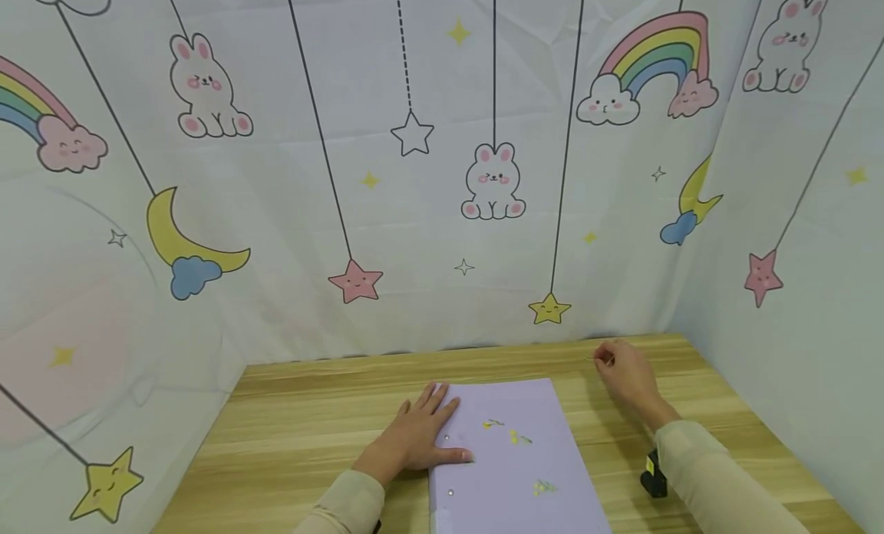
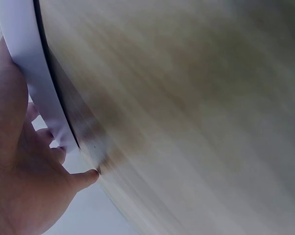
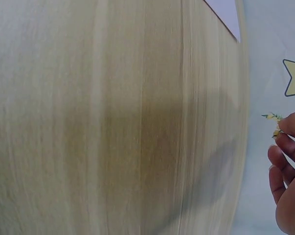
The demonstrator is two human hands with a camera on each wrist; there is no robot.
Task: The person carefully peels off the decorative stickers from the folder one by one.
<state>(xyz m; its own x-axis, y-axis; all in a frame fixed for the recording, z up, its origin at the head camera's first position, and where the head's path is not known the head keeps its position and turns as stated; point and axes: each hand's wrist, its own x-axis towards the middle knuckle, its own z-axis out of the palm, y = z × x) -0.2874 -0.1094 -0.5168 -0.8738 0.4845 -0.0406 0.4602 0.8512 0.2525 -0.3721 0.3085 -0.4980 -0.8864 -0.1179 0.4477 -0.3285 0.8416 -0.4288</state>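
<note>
A lilac folder (image 1: 504, 465) lies on the table with several small yellow-and-green flower stickers on its cover; one sticker (image 1: 519, 438) sits near the upper middle. My left hand (image 1: 416, 434) rests on the folder's left edge with fingers extended and the thumb out across the cover. To the right of the folder and above the table's far part, my right hand (image 1: 627, 374) pinches a small flower sticker (image 3: 277, 131) between thumb and forefinger. Yellow blossoms and green leaves stick out past those fingertips. The other right fingers curl loosely.
The wood-grain table (image 1: 311, 426) is bordered by a white curtain (image 1: 428, 212) printed with rabbits, stars and rainbows, at the back and both sides. A small black device (image 1: 653, 476) with a yellow label is by the right wrist. Metal rivets (image 1: 451, 492) dot the folder's left edge.
</note>
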